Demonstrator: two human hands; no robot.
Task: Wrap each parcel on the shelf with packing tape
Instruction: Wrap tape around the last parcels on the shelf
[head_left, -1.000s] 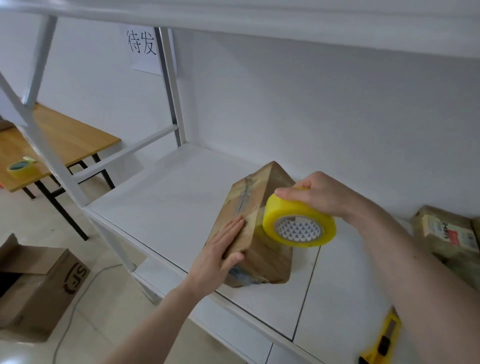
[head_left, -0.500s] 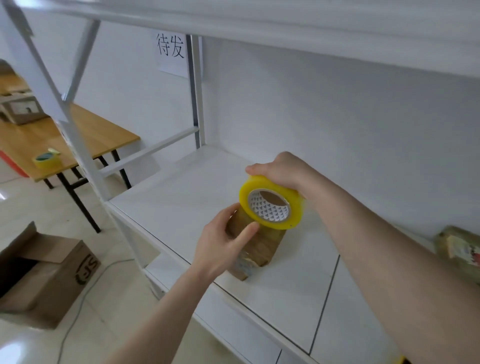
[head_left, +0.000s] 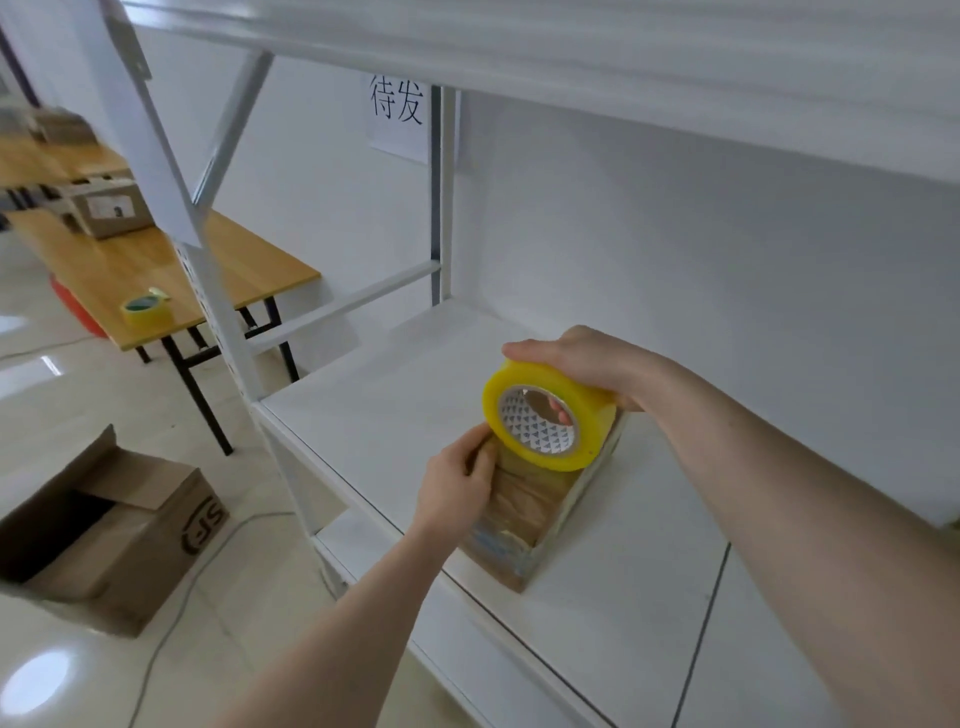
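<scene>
While the right hand (head_left: 576, 364) grips the yellow tape roll (head_left: 548, 418) from above, with fingers curled over the rim and fingertips visible through the core, the roll sits against the upper end of the parcel (head_left: 530, 512). The parcel is a brown cardboard box, already glossy with tape, resting on the white shelf (head_left: 374, 410) near its front edge. The left hand (head_left: 457, 488) presses against the parcel's left side just below the roll, fingers bent onto the cardboard; whether it pinches the tape end cannot be told. A paper sign (head_left: 396, 117) with printed characters hangs on the wall behind the shelf post. To the left stands a wooden table (head_left: 156, 265) carrying a second tape roll (head_left: 146, 307) and a small box (head_left: 109, 210). An open cardboard carton (head_left: 104, 535) lies on the floor.
</scene>
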